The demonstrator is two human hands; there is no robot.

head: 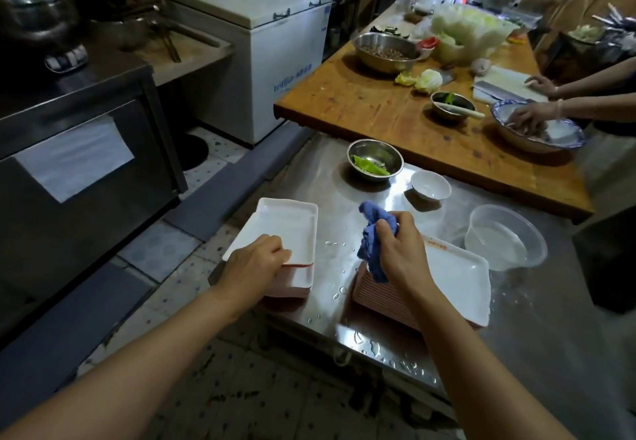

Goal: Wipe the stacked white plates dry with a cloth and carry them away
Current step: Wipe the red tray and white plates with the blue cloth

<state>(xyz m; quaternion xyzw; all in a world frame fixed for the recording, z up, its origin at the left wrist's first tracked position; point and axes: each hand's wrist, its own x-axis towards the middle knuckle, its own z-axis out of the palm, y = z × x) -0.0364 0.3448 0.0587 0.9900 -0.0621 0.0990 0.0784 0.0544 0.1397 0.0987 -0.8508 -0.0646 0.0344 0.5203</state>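
Left hand (256,262) pinches the top white plate (282,229) of the left stack at the steel table's (550,319) near-left edge; right hand (401,250) grips a bunched blue cloth (370,240) above the right stack (451,288), wet bare steel between

Stacks of white rectangular plates w/ red rims: 2, left stack (287,229), right stack (457,278); plates per stack too many to count. Crumpled blue cloth (373,240): 1. Small white ceramic bowl (430,185): 1. Clear plastic tub (506,236): 1. Steel bowls: 3, nearest w/ greens (375,161), small far one (452,106), large far one (385,52). White chest freezer (275,44): 1.
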